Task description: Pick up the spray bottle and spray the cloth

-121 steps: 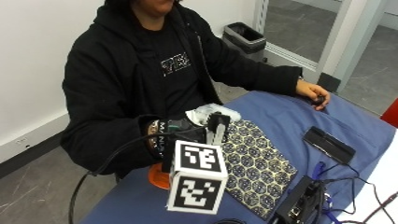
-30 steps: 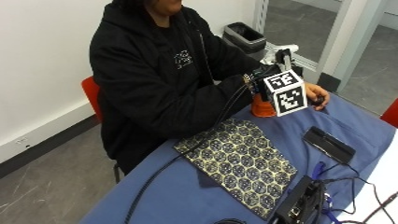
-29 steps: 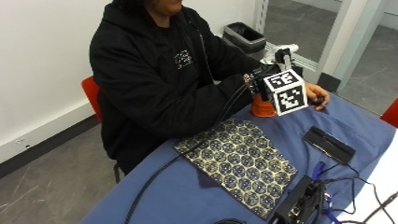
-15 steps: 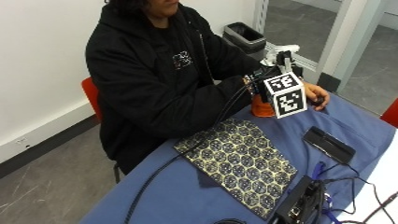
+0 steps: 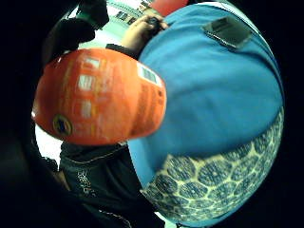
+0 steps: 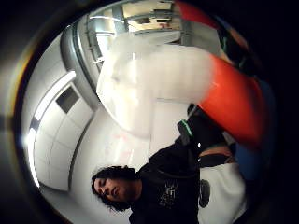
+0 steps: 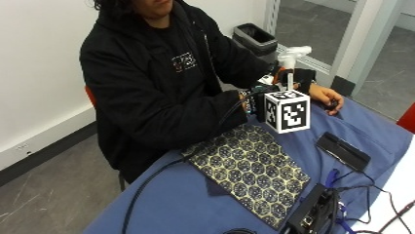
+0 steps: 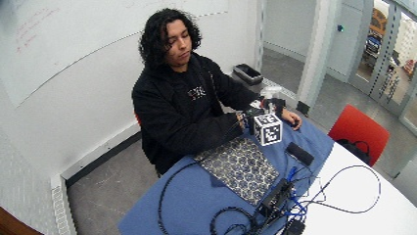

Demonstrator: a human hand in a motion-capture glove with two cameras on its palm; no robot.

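Outside view: my gloved right hand [image 7: 299, 78] grips the light, rigid, slick spray bottle [image 7: 290, 61] by its neck, beside the soft cloth [image 7: 250, 168].

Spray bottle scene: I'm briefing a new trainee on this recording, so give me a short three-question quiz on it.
1. True or false: the spray bottle stands untouched on the table.
2. The bottle's body is which colour: A green, B orange, C blue?
3. What does the patterned cloth lie on?

Key: 1 false, the gloved right hand holds it up off the table; 2 B; 3 the blue table, spread flat.
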